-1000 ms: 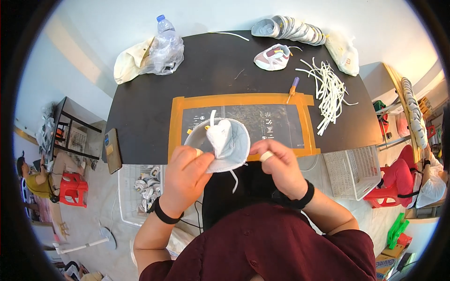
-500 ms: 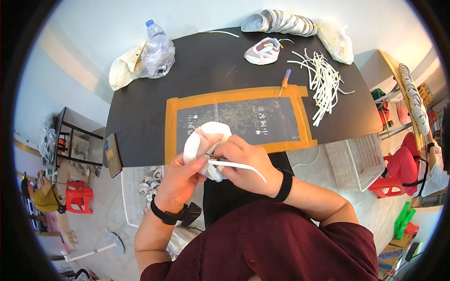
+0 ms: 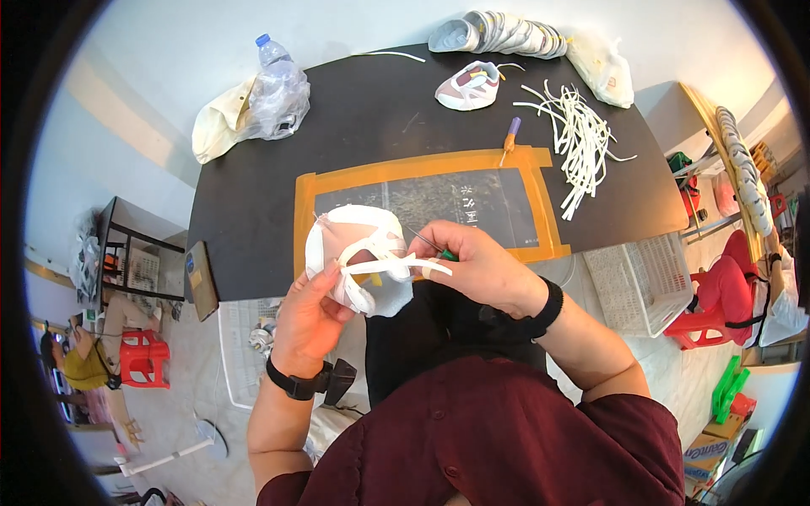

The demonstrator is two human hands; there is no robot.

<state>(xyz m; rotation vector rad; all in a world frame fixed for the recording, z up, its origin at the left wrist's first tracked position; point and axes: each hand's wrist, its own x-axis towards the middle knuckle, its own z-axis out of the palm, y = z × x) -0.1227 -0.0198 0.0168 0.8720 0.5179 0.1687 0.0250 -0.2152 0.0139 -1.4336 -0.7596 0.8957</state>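
My left hand is closed on a white and pale pink shoe upper, thumb on its near side, and holds it over the table's front edge. A flat white shoelace crosses the upper's opening, and its free end stretches to the fingers of my right hand. That hand is closed around a hook tool with a green handle; its thin metal shaft points up and left toward the upper. Whether the fingers also pinch the lace is hard to see.
Orange tape frames a mat on the dark table. Behind it are a purple-handled tool, a laced shoe upper, loose laces, stacked uppers and a bagged bottle. White crates stand below.
My right hand has moved right, away from the shoe upper, bringing the green-handled tool into sight. The upper has turned and its opening shows more, with the lace across it.
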